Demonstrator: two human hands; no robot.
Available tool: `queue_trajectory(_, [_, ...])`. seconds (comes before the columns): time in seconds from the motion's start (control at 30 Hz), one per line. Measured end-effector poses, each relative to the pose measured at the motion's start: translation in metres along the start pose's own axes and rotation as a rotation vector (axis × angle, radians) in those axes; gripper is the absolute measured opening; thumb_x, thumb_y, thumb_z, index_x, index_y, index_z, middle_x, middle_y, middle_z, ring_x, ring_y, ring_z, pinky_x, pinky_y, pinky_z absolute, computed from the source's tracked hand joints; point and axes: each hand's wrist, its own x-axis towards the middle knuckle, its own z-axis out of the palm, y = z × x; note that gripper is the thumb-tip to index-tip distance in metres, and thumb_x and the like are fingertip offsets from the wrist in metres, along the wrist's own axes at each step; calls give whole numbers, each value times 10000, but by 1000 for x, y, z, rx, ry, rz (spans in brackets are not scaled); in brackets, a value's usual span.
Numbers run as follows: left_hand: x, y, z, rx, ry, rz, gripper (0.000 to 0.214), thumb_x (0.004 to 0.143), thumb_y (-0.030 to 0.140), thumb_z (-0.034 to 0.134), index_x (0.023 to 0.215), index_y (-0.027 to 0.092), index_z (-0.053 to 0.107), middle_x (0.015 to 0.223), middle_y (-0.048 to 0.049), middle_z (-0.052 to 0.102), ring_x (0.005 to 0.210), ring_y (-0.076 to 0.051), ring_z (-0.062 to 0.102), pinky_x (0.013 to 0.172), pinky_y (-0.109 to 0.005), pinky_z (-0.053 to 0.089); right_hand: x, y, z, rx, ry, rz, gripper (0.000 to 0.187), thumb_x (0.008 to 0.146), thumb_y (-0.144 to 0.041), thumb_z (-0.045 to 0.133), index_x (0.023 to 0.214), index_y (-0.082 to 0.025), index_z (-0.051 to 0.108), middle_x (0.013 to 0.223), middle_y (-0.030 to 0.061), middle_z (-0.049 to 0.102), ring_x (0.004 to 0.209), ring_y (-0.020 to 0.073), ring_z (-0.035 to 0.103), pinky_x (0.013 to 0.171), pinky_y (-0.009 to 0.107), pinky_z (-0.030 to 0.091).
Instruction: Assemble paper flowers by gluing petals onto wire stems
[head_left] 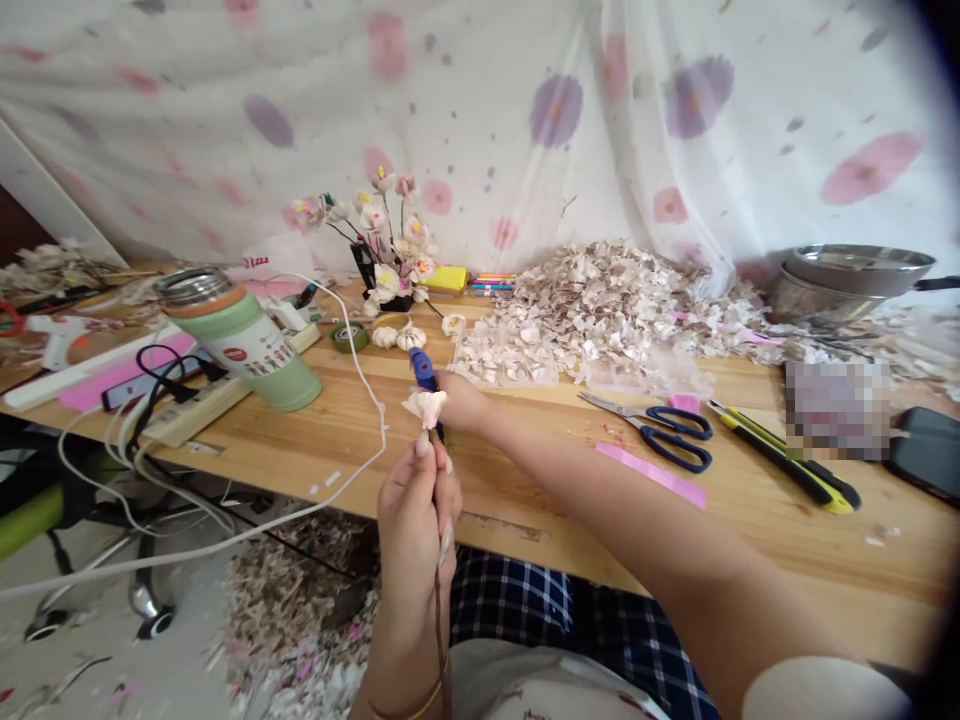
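My left hand (421, 500) pinches the thin brown stem of a white artificial flower (427, 404) between thumb and fingers. The flower stands upright just above the fingertips, and its stem runs down past my wrist. Right behind the bloom, my right hand (461, 402) is closed around a blue tool (424, 370) that looks like a glue gun. The flower and my left fingers hide part of that hand and of the tool, so I cannot tell whether the tool touches the petals. Two whitish flower heads (397, 336) and a green tape roll (348, 336) lie beyond.
A heap of pale petals (600, 290) fills the back, near a vase of flowers (390, 260). Scissors (664, 430), a yellow-black cutter (787, 460) and a phone (926, 450) lie at right. At left are a green flask (255, 350), a power strip (195, 405) and a white cable (360, 470).
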Motion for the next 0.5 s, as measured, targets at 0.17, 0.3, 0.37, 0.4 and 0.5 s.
queue_trajectory(0.17, [7,-5,-4,-7,17,-8,333,829,435,624,666,156,541,279,109,313,242,-12,178,302,-113,162,26,4,18,-109,-40,-46,310,913,-401,510,801,-138,631,784,108,663,718,194,595,696,307,447])
queue_trajectory(0.3, [12,-12,-5,5,7,-19,344,824,447,624,661,157,537,276,112,301,242,-12,170,302,-116,159,23,7,14,-171,-30,-51,366,912,-466,488,818,-151,651,791,130,644,759,234,595,710,331,447])
queue_trajectory(0.37, [14,-14,-4,9,7,-24,349,802,452,646,653,158,532,274,114,298,239,-10,166,300,-117,155,18,8,3,-199,-25,-64,355,910,-445,504,822,-138,659,835,138,641,808,241,594,734,331,446])
queue_trajectory(0.4, [14,-16,-4,11,5,-34,350,791,454,656,652,159,531,273,115,302,238,-9,167,299,-117,155,15,9,-6,-211,-19,-77,322,910,-408,518,843,-130,665,884,142,643,847,239,592,758,326,443])
queue_trajectory(0.5, [15,-20,-2,25,2,-65,356,768,462,677,649,159,532,270,114,314,237,-9,176,299,-118,163,-1,20,-45,-233,9,-135,189,898,-265,554,948,-130,676,1030,130,641,943,217,579,825,302,416])
